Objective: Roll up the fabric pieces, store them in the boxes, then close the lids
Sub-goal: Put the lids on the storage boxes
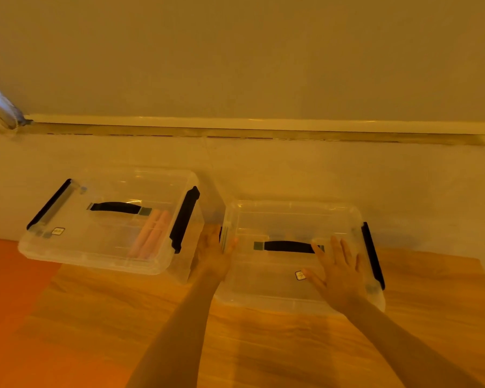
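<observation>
Both lidded boxes are sitting toward the desk's far edge; the left box [107,222] is holding pink fabric rolls [151,236]. Flat, open hands, left hand [214,252] and right hand [338,271], are pressing the right box [297,256] lid, its left latch seemingly unfastened.

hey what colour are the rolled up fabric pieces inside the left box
Pinkish-orange, though the warm lighting tints everything; the rolled fabric pieces show through the clear lid in the head view.
</observation>
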A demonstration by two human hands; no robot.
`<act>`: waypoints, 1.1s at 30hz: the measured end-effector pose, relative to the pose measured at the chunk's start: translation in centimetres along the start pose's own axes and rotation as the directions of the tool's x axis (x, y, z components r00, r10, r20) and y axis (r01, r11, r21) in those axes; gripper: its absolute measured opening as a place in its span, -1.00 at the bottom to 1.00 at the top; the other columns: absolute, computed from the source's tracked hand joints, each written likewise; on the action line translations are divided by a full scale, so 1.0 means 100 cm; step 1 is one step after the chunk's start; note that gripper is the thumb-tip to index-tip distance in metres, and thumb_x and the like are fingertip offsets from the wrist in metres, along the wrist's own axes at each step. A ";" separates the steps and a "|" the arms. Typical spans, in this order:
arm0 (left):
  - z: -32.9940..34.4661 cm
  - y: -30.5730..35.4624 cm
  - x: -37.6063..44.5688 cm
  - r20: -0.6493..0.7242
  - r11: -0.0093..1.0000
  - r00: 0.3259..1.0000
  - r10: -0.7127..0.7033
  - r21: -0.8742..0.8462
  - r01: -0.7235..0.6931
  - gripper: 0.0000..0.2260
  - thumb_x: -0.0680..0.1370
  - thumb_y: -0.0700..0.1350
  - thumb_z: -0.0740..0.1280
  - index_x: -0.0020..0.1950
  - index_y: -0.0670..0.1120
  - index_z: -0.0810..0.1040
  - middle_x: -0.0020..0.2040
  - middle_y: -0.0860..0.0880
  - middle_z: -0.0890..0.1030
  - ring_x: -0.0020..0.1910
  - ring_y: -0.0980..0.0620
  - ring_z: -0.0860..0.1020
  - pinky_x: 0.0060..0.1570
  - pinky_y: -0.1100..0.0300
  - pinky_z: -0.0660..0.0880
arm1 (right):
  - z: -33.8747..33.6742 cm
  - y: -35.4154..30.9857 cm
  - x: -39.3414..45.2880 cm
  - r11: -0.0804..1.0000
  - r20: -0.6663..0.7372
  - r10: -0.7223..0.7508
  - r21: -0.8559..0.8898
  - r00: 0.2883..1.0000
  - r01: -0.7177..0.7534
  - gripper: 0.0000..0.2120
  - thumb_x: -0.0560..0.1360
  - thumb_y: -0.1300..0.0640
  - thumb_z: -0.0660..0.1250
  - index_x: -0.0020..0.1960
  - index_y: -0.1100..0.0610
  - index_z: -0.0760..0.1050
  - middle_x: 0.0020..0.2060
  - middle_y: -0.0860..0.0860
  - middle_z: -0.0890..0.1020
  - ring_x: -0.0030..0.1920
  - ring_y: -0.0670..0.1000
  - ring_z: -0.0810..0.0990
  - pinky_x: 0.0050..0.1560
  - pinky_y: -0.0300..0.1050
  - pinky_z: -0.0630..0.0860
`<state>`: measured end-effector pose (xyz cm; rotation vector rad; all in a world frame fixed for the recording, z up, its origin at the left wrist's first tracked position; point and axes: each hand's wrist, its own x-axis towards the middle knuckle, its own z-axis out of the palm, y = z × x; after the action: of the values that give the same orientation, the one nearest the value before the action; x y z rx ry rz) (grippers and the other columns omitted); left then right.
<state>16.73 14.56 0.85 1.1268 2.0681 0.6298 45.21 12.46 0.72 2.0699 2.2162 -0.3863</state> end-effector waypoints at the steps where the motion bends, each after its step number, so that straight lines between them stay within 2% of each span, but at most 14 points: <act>1: 0.001 -0.001 0.002 0.021 1.000 1.000 0.012 0.008 -0.012 -0.18 0.23 0.61 0.07 0.41 0.28 0.11 0.44 -0.03 0.27 0.32 -0.17 0.40 0.18 -0.20 0.47 | 0.002 0.002 0.000 1.000 0.007 -0.004 0.006 1.000 0.004 -0.11 0.26 -0.51 -0.60 0.48 -0.16 -0.18 0.56 0.15 -0.03 0.54 0.21 -0.10 0.44 0.32 -0.02; 3: 0.002 -0.005 0.009 0.034 0.997 0.999 0.004 0.075 -0.007 -0.22 0.28 0.58 0.07 0.42 0.29 0.09 0.45 0.00 0.25 0.33 -0.17 0.40 0.16 -0.21 0.48 | 0.003 0.004 -0.002 1.000 0.010 0.018 -0.018 1.000 -0.018 -0.17 0.34 -0.51 -0.51 0.48 -0.17 -0.09 0.54 0.16 0.07 0.54 0.23 -0.01 0.42 0.34 0.05; 5: 0.004 -0.008 0.018 0.023 0.998 0.999 -0.038 0.060 0.036 -0.11 0.15 0.67 0.01 0.39 0.29 0.17 0.39 -0.02 0.36 0.26 -0.14 0.47 0.11 -0.19 0.52 | 0.003 0.005 0.000 0.999 0.020 0.041 -0.015 0.999 -0.040 -0.19 0.37 -0.50 -0.46 0.49 -0.17 -0.03 0.54 0.16 0.11 0.53 0.23 0.03 0.40 0.35 0.10; 7: 0.005 -0.009 0.019 0.029 0.997 0.999 -0.046 0.065 0.044 -0.11 0.15 0.66 0.00 0.40 0.28 0.16 0.39 -0.01 0.37 0.29 -0.14 0.45 0.17 -0.19 0.48 | 0.004 0.004 0.001 0.999 -0.017 0.021 -0.023 1.000 -0.021 -0.16 0.33 -0.51 -0.51 0.49 -0.18 -0.10 0.55 0.15 0.02 0.54 0.21 -0.07 0.43 0.33 0.03; 10: 0.004 0.000 0.009 0.043 0.990 0.999 -0.022 0.138 0.015 -0.29 0.40 0.48 0.10 0.49 0.27 0.03 0.47 0.02 0.25 0.40 -0.16 0.32 0.27 -0.22 0.38 | 0.007 0.005 0.002 0.999 -0.034 0.008 -0.033 0.999 -0.009 -0.11 0.23 -0.51 -0.61 0.47 -0.20 -0.25 0.56 0.12 -0.14 0.50 0.14 -0.28 0.46 0.30 -0.10; 13: 0.006 -0.004 0.010 0.018 0.988 1.000 0.000 0.157 -0.002 -0.23 0.35 0.55 0.00 0.49 0.28 -0.03 0.50 0.03 0.21 0.44 -0.16 0.29 0.29 -0.26 0.36 | 0.006 0.005 0.002 0.999 -0.032 0.007 -0.042 0.999 -0.009 -0.10 0.20 -0.51 -0.64 0.46 -0.20 -0.29 0.55 0.12 -0.18 0.50 0.15 -0.30 0.47 0.29 -0.11; 14: 0.006 -0.006 0.010 0.015 0.983 1.000 0.020 0.183 -0.022 -0.21 0.33 0.57 -0.06 0.49 0.27 -0.04 0.51 0.03 0.19 0.45 -0.15 0.27 0.29 -0.27 0.35 | 0.005 0.005 0.001 0.999 -0.021 0.009 -0.044 1.000 -0.010 -0.10 0.20 -0.51 -0.64 0.46 -0.20 -0.29 0.55 0.12 -0.18 0.51 0.15 -0.30 0.47 0.29 -0.10; 16: 0.005 -0.001 0.004 0.001 0.952 0.996 0.093 0.292 -0.090 -0.29 0.43 0.47 -0.09 0.51 0.19 -0.01 0.52 0.01 0.16 0.45 -0.13 0.26 0.31 -0.20 0.36 | 0.005 0.004 0.001 0.999 -0.019 0.011 -0.042 1.000 -0.012 -0.10 0.22 -0.51 -0.62 0.47 -0.20 -0.24 0.55 0.13 -0.14 0.52 0.17 -0.24 0.46 0.31 -0.07; 19: 0.003 0.014 -0.017 -0.016 0.895 0.972 0.235 0.393 -0.210 -0.47 0.59 0.25 0.02 0.52 0.12 0.05 0.49 -0.06 0.20 0.43 -0.13 0.29 0.33 -0.09 0.37 | 0.003 0.002 0.000 0.999 -0.016 0.021 -0.033 1.000 -0.022 -0.09 0.29 -0.51 -0.56 0.52 -0.18 -0.07 0.55 0.15 -0.03 0.54 0.22 -0.11 0.44 0.34 0.01; 22: 0.004 0.023 -0.029 0.019 0.858 0.979 0.204 0.478 -0.188 -0.33 0.57 0.27 0.09 0.56 0.07 -0.13 0.55 -0.11 0.05 0.50 -0.16 0.15 0.41 -0.12 0.27 | 0.003 0.001 -0.001 0.999 -0.011 0.027 -0.042 1.000 -0.027 -0.10 0.29 -0.51 -0.55 0.51 -0.18 -0.06 0.55 0.15 -0.02 0.54 0.22 -0.10 0.43 0.34 0.01; 24: 0.001 0.031 -0.034 0.030 0.858 0.985 0.169 0.487 -0.162 -0.23 0.53 0.32 0.14 0.56 0.05 -0.20 0.55 -0.12 0.06 0.50 -0.16 0.15 0.40 -0.11 0.28 | 0.004 0.001 0.000 0.999 -0.017 0.031 -0.043 0.999 -0.032 -0.10 0.31 -0.50 -0.55 0.51 -0.17 -0.04 0.55 0.16 0.01 0.54 0.23 -0.08 0.42 0.35 0.02; 29: 0.001 0.030 -0.030 0.058 0.650 0.971 0.231 0.734 -0.199 -0.22 0.52 0.39 -0.04 0.55 0.02 -0.27 0.56 -0.17 -0.01 0.49 -0.20 0.15 0.37 -0.05 0.29 | 0.004 -0.001 0.001 0.998 0.015 0.046 -0.053 0.999 -0.046 -0.14 0.41 -0.47 -0.45 0.50 -0.12 0.18 0.51 0.20 0.17 0.51 0.27 0.08 0.36 0.40 0.15; 31: 0.002 0.030 -0.030 0.065 0.624 0.972 0.227 0.756 -0.196 -0.22 0.52 0.39 -0.04 0.55 0.02 -0.27 0.55 -0.19 0.01 0.48 -0.20 0.19 0.35 -0.02 0.33 | 0.003 -0.001 0.001 0.997 -0.014 0.041 -0.064 0.999 -0.042 -0.11 0.36 -0.48 -0.51 0.52 -0.14 0.09 0.53 0.20 0.11 0.52 0.26 0.03 0.39 0.38 0.12; 33: 0.003 0.032 -0.031 0.066 0.606 0.970 0.234 0.771 -0.199 -0.23 0.52 0.38 -0.05 0.55 0.02 -0.27 0.54 -0.20 0.04 0.47 -0.19 0.22 0.32 0.00 0.36 | 0.005 0.000 0.001 0.996 -0.018 0.027 -0.082 0.999 -0.028 -0.08 0.26 -0.47 -0.63 0.51 -0.17 -0.12 0.55 0.18 -0.03 0.54 0.24 -0.11 0.43 0.34 0.01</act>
<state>19.81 13.52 3.91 1.8786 2.3120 -0.2167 45.13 12.40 0.25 2.0670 2.1717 -0.2717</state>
